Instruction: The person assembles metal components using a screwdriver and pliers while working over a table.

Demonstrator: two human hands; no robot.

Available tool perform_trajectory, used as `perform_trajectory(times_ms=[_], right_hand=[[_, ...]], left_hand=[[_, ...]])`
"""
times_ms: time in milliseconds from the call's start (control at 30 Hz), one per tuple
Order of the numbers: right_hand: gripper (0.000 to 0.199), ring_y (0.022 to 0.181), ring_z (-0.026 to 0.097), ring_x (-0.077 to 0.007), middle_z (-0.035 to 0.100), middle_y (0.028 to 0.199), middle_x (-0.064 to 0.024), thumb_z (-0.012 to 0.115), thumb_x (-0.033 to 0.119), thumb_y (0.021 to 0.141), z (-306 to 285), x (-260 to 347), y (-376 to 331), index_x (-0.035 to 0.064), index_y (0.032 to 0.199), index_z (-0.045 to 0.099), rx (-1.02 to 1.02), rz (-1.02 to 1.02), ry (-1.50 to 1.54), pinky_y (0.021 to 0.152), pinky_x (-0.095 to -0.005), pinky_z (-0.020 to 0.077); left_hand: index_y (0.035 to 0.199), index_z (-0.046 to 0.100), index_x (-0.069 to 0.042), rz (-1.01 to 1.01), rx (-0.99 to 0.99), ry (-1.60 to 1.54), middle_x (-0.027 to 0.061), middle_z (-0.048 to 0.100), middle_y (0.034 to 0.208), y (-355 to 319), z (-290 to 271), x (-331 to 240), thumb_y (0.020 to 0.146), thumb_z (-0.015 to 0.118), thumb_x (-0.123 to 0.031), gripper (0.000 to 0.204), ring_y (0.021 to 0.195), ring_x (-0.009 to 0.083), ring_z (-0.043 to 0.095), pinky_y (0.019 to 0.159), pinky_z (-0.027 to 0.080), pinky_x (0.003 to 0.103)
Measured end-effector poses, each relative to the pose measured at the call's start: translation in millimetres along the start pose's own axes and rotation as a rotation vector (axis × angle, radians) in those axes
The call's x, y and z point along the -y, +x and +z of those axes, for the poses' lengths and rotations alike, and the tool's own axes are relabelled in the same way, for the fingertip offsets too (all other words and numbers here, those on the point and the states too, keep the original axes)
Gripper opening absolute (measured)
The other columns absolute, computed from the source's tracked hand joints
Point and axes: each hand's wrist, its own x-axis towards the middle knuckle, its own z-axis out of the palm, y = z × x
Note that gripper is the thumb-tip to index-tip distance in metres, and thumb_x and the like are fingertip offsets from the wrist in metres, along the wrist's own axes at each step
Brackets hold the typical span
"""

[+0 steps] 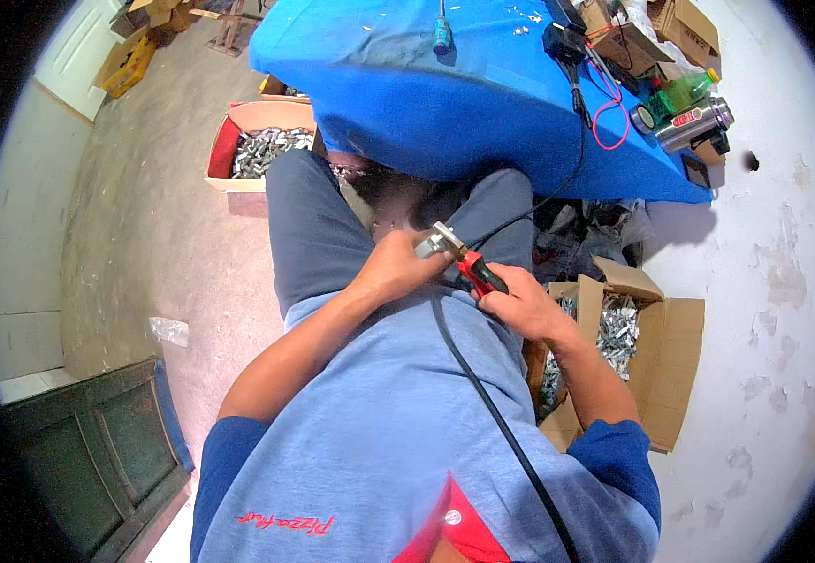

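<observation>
One red-and-black hand tool (473, 266) is held in front of the grey-blue shirt (360, 403), the right hand (517, 300) closed around its handle (491, 278). The left hand (400, 266) pinches a small metal piece (431, 247) at the tool's metal head (448, 235). An open cardboard box (675, 375) of loose metal parts (617, 330) stands just beside the right forearm (599, 375).

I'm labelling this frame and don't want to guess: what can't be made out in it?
All in the head view:
Metal part: partly hidden by the left hand; full shape unclear.
Pliers: handle ends covered by the right hand.
Thick black cable: one end cut off by the lower edge.
Shiny bits on the blue cloth: too small to identify.
</observation>
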Motion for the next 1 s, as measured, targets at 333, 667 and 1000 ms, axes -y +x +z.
perform_trajectory(times_ms=[333, 667, 1000], right_hand=[[0.036, 0.09, 0.062, -0.0332, 0.06, 0.095, -0.0201, 0.063, 0.018, 0.08, 25, -14, 11, -0.0001, 0.11, 0.054, -0.266, -0.206, -0.319, 0.078, -0.0421, 0.0497], [0.035, 0.075, 0.055, -0.0262, 0.054, 0.085, -0.0109, 0.055, 0.013, 0.083, 12, -25, 68, -0.0027, 0.114, 0.052, -0.658, -0.659, -1.133, 0.063, -0.0375, 0.047], [0.028, 0.082, 0.048, -0.0101, 0.054, 0.087, 0.0005, 0.055, 0.007, 0.077, -7, -9, 60, 0.002, 0.105, 0.057, 0.202, -0.141, 0.353, 0.072, -0.027, 0.0413]], left_hand=[[0.097, 0.071, 0.002, -0.062, 0.045, -0.1, 0.0123, 0.067, 0.074, 0, 1, 5, 0.084, 0.065, -0.031, 0.036, 0.068, 0.0174, 0.062, 0.065, 0.049, 0.036], [0.082, 0.06, -0.005, -0.338, -0.061, -0.406, -0.0006, 0.048, 0.058, 10, 4, 22, 0.088, 0.064, -0.025, 0.021, 0.045, 0.0111, 0.04, 0.042, 0.03, 0.031], [0.081, 0.059, -0.006, -0.189, -0.07, -0.439, -0.0031, 0.045, 0.058, 10, -5, 9, 0.091, 0.066, -0.033, 0.03, 0.045, 0.0082, 0.038, 0.041, 0.029, 0.027]])
